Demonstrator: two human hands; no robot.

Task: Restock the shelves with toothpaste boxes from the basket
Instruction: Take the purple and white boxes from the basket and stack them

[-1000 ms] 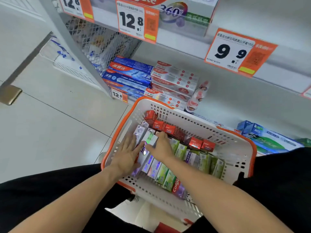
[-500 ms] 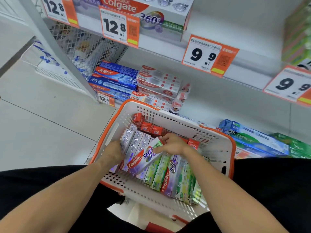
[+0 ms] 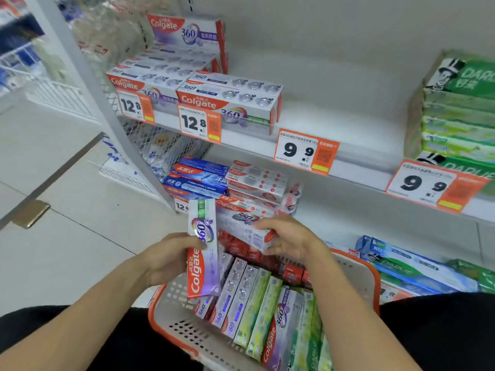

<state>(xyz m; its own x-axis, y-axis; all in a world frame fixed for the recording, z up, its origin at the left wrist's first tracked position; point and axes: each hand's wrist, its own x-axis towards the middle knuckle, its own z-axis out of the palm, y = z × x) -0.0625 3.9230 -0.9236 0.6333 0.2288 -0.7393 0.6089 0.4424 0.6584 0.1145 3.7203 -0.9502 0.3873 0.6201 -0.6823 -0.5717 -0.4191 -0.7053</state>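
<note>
Left hand (image 3: 171, 257) grips one Colgate 360 box (image 3: 202, 250) upright, thumb across its face, fingers behind and out of sight. Right hand (image 3: 288, 238) holds a second box (image 3: 241, 223) lying crosswise, fingers curled over its top edge and palm under its near end. Both boxes are lifted clear above the basket (image 3: 373, 274), which sits low in front of the person and holds many more boxes packed on edge: purple, green and red.

Matching stock (image 3: 227, 100) stands on the upper shelf (image 3: 308, 121) behind the 12.8 tags (image 3: 199, 123); bare shelf lies to its right, above a 9.9 tag (image 3: 305, 152).

Risks, as judged:
- The left box is held near its middle only. A swing towards the shelf could lever it out of the grip, and it would drop onto the floor (image 3: 67, 236) or back into the basket.
- The right box rests more on the hand than in it. Tilting during the reach may let it slide off.
- Placing two at once invites knocking the front stack, which sits flush with the shelf edge.
- Variants look alike; a green-banded box could land behind the wrong tag or in the 9.9 slot.
- The basket's footing is hidden; a knee nudge might tip it.
</note>
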